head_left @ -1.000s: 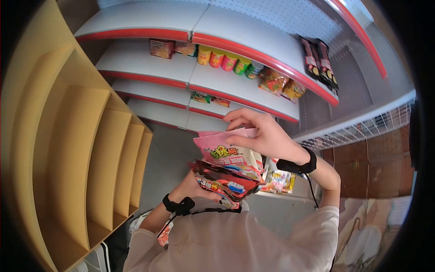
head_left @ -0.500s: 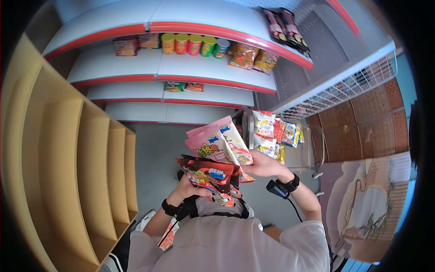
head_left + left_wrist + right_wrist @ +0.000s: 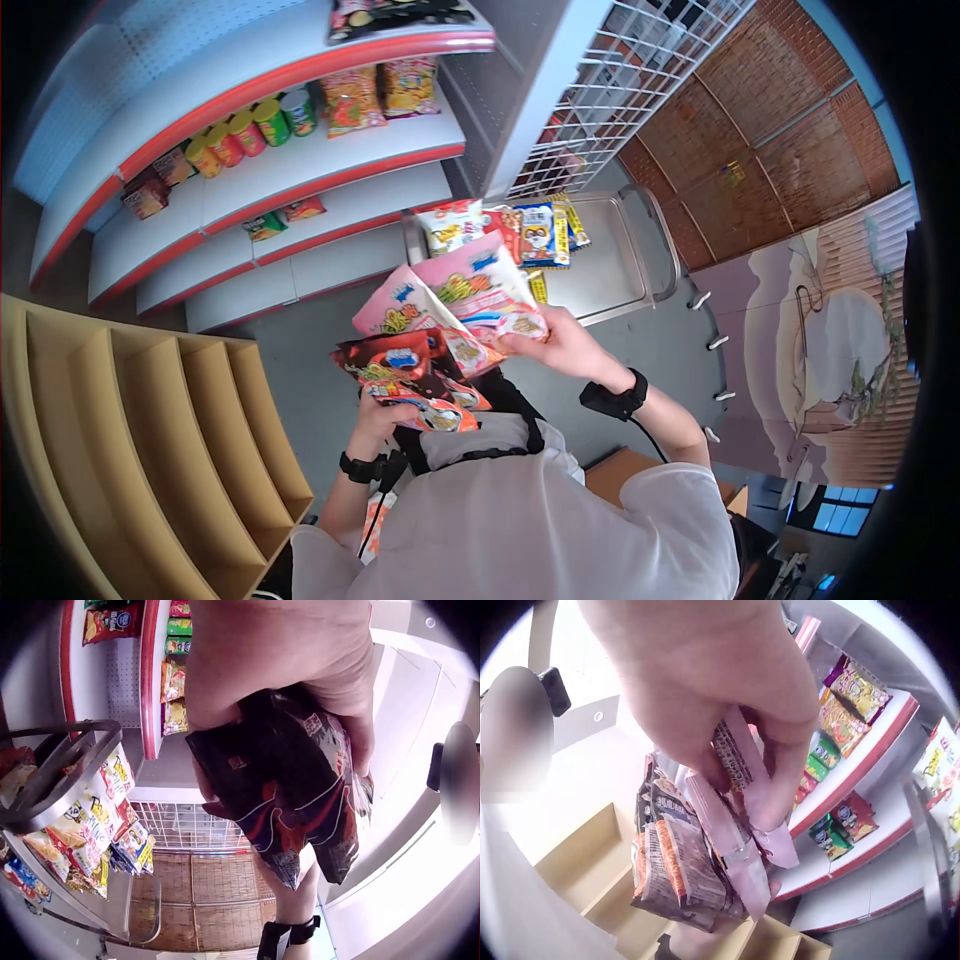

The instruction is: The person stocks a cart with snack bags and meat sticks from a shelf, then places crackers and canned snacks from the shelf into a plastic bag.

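Note:
My left hand [image 3: 378, 418] grips a bunch of dark brown and red snack bags [image 3: 405, 365] by their lower end, in front of the body. In the left wrist view its fingers curl round two dark bags [image 3: 281, 780]. My right hand [image 3: 565, 345] pinches a pink snack bag [image 3: 485, 285] at its lower right corner, thumb on the printed front. A second pink bag [image 3: 400, 310] stands between that one and the dark bags, overlapping both. From the right wrist, pink bag edges [image 3: 739, 847] show beside the dark bags [image 3: 679, 855].
A metal cart [image 3: 610, 275] behind the pink bags carries several snack packs [image 3: 540, 235]. Red-edged store shelves [image 3: 330, 205] with canisters [image 3: 245, 133] and bags stand at the left and back. Wooden shelving [image 3: 150, 430] is at the left, a white wire grid [image 3: 580, 120] beyond the cart.
The view has turned right, bringing the cart more fully into sight. My right hand has gone from the top of the pink bags to a lower corner, and the pink bags have spread apart.

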Demonstrator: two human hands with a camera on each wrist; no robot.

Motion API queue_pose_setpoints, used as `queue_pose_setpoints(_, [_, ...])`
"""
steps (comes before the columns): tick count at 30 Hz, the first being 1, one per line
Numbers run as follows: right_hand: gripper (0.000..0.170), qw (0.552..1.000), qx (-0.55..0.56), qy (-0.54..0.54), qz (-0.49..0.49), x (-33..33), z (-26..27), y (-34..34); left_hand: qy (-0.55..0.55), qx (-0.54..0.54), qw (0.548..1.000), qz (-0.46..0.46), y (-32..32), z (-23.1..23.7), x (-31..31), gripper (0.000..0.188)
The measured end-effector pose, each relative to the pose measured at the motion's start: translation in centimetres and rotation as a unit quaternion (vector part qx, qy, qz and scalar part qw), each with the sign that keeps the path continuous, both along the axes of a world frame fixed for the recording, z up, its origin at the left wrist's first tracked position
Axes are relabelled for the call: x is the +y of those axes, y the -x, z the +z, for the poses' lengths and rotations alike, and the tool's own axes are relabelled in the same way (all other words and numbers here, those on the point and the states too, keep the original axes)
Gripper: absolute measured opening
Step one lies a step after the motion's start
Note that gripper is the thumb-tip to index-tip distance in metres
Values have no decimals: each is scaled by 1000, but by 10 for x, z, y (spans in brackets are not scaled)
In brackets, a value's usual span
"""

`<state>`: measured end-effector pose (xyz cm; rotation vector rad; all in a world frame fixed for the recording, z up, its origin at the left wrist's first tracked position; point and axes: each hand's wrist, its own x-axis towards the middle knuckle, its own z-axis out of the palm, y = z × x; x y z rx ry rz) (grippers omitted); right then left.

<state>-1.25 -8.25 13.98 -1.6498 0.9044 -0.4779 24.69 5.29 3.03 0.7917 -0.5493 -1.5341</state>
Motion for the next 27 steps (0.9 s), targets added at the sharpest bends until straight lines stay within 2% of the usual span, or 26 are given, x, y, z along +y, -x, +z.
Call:
queue_pose_setpoints(2, [33,1000,-2,-10,-23,-16,-11,59,-41,15,998,38,34,-14,-6,70])
queue_pose_setpoints(4, [35,991,92,-44,-88,-26,-15,119,-84,8,995,57,74,-10,-7,63])
queue_pose_setpoints(5, [35,991,92,-48,-88,-30,-25,149,-82,16,994,72,91,-15,-11,62])
queue_pose_setpoints(7, [40,974,92,-152,-138,-39,-71,210,-85,17,989,117,127,-11,-18,60])
queue_pose_setpoints(12, [41,944,64,-255,-201,-57,-192,314,-95,18,984,149,176,2,-20,57])
queue_pose_setpoints(14, [44,932,54,-284,-219,-60,-228,323,-102,-27,985,139,180,-4,-13,56])
queue_pose_setpoints(17, [44,924,21,-291,-247,-85,-265,321,-110,-37,983,142,185,4,-11,55])
queue_pose_setpoints(20, [44,950,46,-253,-179,-106,-292,309,-127,-51,979,152,194,12,-10,57])
queue_pose_setpoints(24, [44,952,32,-272,-138,-120,-315,292,-130,-59,976,161,202,10,-3,60])
queue_pose_setpoints(27, [44,952,19,-260,-161,-123,-325,281,-147,-67,972,169,209,10,1,59])
